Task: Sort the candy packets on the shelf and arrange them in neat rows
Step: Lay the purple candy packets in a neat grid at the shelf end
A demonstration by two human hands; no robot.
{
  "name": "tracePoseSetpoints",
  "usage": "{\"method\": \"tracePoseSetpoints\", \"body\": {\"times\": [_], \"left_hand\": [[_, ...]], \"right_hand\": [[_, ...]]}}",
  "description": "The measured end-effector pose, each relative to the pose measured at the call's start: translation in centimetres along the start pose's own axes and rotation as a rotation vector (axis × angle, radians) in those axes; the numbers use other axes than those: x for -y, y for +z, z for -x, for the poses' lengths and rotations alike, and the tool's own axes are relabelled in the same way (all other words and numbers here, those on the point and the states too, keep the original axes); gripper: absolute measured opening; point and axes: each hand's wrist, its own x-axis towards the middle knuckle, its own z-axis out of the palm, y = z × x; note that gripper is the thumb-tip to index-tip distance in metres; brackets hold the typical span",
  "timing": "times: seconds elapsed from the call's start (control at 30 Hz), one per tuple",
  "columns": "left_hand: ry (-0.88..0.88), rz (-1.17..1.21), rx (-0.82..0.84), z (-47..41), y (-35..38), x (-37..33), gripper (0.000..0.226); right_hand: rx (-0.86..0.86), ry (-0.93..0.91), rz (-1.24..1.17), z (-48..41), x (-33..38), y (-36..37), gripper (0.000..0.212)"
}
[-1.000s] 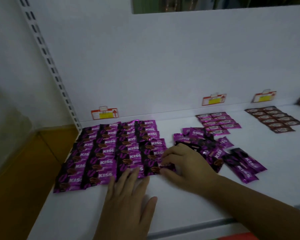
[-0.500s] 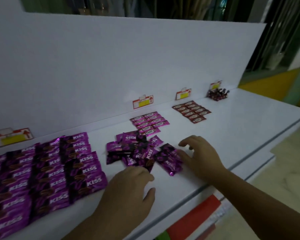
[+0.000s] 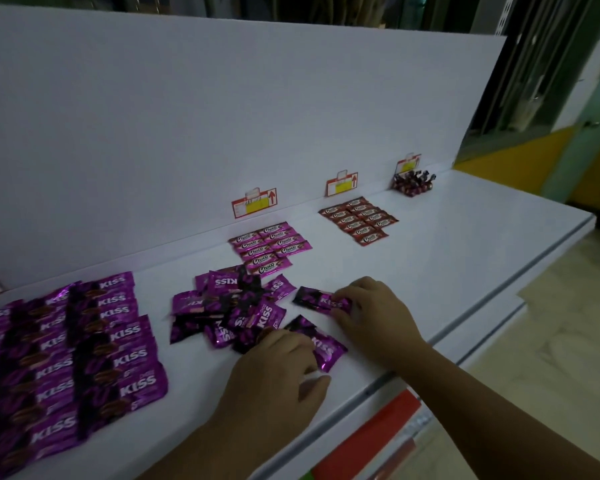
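The right hand (image 3: 371,317) pinches a KISS packet (image 3: 321,301) by its right end; the left hand (image 3: 278,372) lies over a second packet (image 3: 328,351), its grip impossible to read.

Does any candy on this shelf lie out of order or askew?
The loose pile of KISS packets in the middle is jumbled: packets overlap, some upside down, unlike the neat KISS rows to the left and Choco rows behind. Two stray packets lie slanted beside it, one at the right hand, one at the left hand.
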Motion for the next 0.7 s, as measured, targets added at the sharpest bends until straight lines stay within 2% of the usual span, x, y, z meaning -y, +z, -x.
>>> {"method": "tracePoseSetpoints", "body": {"times": [0.03,0.13,0.2,0.27,0.37,0.47,0.57,0.7], "left_hand": [[-0.001,-0.001,0.011,0.0,0.1,0.0,0.026],[-0.016,-0.048,0.056,-0.2,0.4,0.0,0.057],[-0.045,-0.062,0.125,-0.3,0.4,0.0,0.066],[-0.068,-0.033,0.141,-0.2,0.3,0.1,0.064],[-0.174,0.067,0.09,0.1,-0.3,-0.4,0.039],[-0.226,0.077,0.063,0.6,-0.9,-1.1,0.029],[-0.24,0.051,0.066,1.2,-1.6,-1.7,0.031],[-0.317,0.005,0.091,1.2,-2.0,-1.3,0.053]], "right_hand": [[-0.012,0.001,-0.008,0.0,-0.1,0.0,0.026],[-0.012,0.001,-0.013,-0.2,-0.2,0.2,0.029],[0.019,-0.003,0.0,-0.3,-0.3,0.2,0.033],[0.021,-0.019,0.011,-0.5,-0.3,0.2,0.031],[-0.006,-0.054,0.029,-0.5,-0.3,0.2,0.027],[-0.009,-0.062,0.029,-0.3,-0.2,0.2,0.026],[-0.003,-0.077,0.063,-0.1,0.0,0.1,0.032],[0.036,-0.038,0.066,-0.2,0.2,-0.1,0.038]]}}
